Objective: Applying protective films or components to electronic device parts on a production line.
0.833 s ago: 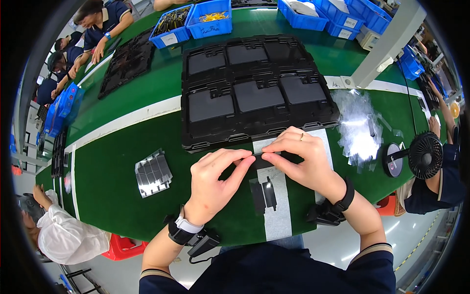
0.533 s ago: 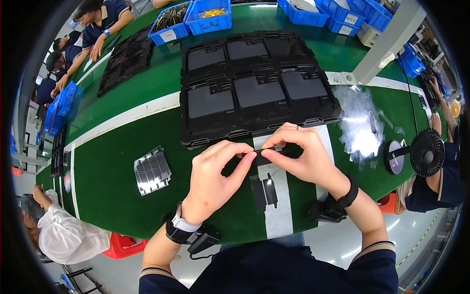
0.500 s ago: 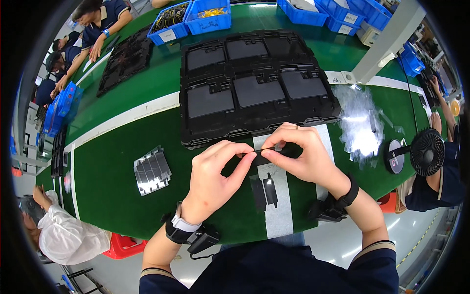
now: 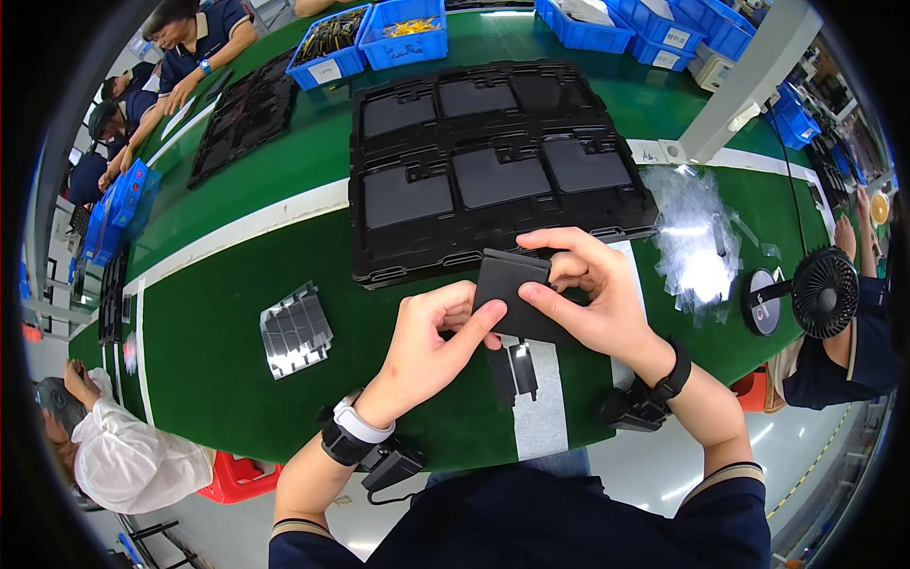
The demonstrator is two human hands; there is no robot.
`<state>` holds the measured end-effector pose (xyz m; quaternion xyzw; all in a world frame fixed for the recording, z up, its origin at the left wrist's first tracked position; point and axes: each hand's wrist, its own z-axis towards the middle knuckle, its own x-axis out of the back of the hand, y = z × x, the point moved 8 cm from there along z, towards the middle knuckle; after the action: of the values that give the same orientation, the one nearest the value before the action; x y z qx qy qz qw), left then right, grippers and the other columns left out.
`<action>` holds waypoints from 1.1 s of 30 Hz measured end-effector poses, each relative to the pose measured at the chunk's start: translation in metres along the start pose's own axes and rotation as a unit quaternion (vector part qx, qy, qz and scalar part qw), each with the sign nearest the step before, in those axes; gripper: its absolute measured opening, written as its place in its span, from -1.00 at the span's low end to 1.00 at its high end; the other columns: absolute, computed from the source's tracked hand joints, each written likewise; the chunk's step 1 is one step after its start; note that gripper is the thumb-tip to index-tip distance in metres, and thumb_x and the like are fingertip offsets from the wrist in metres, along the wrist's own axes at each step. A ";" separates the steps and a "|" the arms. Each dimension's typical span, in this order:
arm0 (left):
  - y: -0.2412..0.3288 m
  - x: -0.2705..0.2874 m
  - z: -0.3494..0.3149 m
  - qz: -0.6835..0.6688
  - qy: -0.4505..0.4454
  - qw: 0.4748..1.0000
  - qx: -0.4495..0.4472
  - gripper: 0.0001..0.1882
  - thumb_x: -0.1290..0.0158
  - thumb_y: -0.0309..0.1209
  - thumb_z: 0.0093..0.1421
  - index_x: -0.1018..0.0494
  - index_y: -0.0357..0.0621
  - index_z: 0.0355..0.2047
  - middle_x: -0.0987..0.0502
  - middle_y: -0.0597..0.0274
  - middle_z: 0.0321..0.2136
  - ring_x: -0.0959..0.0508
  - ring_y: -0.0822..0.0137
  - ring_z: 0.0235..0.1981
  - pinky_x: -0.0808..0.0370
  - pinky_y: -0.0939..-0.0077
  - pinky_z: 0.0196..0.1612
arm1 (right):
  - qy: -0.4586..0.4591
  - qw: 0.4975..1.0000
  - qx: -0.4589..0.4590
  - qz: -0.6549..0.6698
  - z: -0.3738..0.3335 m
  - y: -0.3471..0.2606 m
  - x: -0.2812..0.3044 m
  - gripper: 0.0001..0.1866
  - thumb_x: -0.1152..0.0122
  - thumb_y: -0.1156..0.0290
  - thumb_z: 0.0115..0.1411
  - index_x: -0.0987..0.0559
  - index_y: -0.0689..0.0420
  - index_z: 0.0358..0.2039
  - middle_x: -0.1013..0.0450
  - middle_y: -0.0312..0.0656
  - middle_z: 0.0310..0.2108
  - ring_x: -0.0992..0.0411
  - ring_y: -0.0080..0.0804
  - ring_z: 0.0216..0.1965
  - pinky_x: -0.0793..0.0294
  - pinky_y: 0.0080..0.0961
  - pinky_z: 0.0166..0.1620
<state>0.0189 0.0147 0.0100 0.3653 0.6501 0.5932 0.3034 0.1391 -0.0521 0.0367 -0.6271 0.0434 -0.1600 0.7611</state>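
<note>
My right hand (image 4: 590, 294) grips a flat black rectangular plate (image 4: 513, 290) by its right side, tilted up above the green table. My left hand (image 4: 428, 346) presses its fingertips on the plate's lower left edge. Just beyond the plate lies a black moulded tray (image 4: 493, 171) with several flat dark panels in its pockets. Below the plate, small black strip parts (image 4: 513, 368) rest on a white stripe (image 4: 542, 417) on the table.
A stack of shiny grey sheets (image 4: 295, 329) lies to the left. Clear plastic film pieces (image 4: 699, 248) and a small black desk fan (image 4: 813, 292) sit to the right. Blue bins (image 4: 372, 43) line the far edge. Other people sit at the left and right.
Both hands were pinching a small strip low over the white stripe; now they hold a larger black plate, lifted and tilted in front of the tray.
</note>
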 end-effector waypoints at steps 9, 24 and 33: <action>-0.001 -0.005 -0.004 0.004 0.002 0.999 -0.033 -0.81 -0.04 -0.42 0.17 -0.42 -0.31 -0.52 -0.46 0.33 -0.70 -0.46 0.61 -0.68 -0.31 0.75 -0.60 | -0.009 0.997 0.043 0.063 -0.001 0.001 0.000 -0.70 -0.20 0.61 0.03 -0.51 0.21 -0.16 -0.45 -0.29 -0.45 -0.40 -0.71 -0.48 -0.40 -0.77 -0.38; 0.002 -0.019 -0.008 -0.092 -0.117 0.989 -0.004 -0.83 0.05 -0.42 0.22 -0.45 -0.30 -0.31 -0.51 0.31 -0.55 -0.36 0.66 -0.68 -0.29 0.77 -0.58 | -0.162 0.936 -0.031 0.311 0.004 0.007 -0.015 -0.68 -0.24 0.26 0.02 -0.38 0.11 -0.27 -0.33 0.17 -0.04 -0.29 -0.11 0.06 -0.20 -0.16 0.12; 0.001 -0.029 -0.013 -0.112 -0.171 0.979 0.008 -0.82 0.02 -0.44 0.19 -0.46 -0.30 -0.27 -0.53 0.27 -0.56 -0.42 0.61 -0.67 -0.31 0.75 -0.58 | -0.221 0.904 -0.021 0.365 -0.003 -0.008 -0.017 -0.50 -0.29 0.57 -0.06 -0.33 0.16 -0.09 -0.35 -0.14 -0.11 -0.31 -0.30 0.03 -0.25 -0.38 0.11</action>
<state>0.0246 -0.0166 0.0117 0.3885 0.6301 0.4791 0.4717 0.1210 -0.0511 0.0420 -0.6026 0.1029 0.2728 0.7429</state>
